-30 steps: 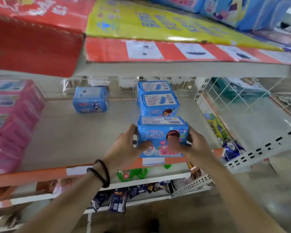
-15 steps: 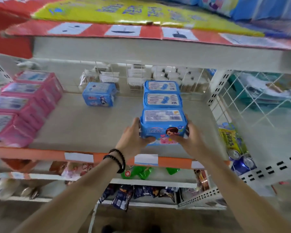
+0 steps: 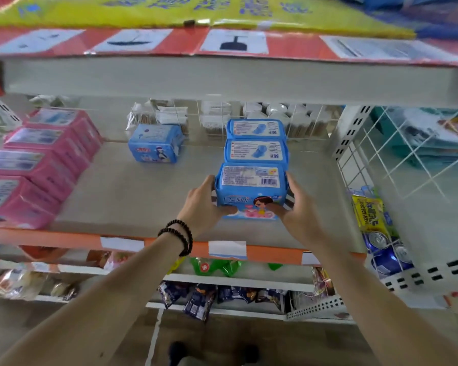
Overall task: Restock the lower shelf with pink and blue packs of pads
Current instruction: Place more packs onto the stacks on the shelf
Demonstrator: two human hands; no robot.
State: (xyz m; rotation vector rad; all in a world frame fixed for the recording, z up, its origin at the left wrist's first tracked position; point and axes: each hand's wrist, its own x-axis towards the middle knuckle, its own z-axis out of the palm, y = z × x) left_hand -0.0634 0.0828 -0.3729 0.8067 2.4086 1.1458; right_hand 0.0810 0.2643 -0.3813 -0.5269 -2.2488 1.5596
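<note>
A blue plastic pack of pads (image 3: 250,191) is gripped at both sides by the curled fingers of the left hand (image 3: 201,204) and right hand (image 3: 299,210). It is held on a grey metal shop shelf (image 3: 122,196), in line with two matching blue packs (image 3: 255,140). Pink packs (image 3: 35,165) are ranged along the shelf's left side.

A second ago the front blue pack (image 3: 251,190) was held in the air before the orange shelf edge (image 3: 64,240), clear of the row of blue packs (image 3: 256,140) behind it. It has since been carried inward over that edge and now sits low on the shelf (image 3: 132,196), right against the nearest pack of that row. The left hand (image 3: 201,207) and right hand (image 3: 299,212) went in with it, wrists now past the orange shelf edge.
</note>
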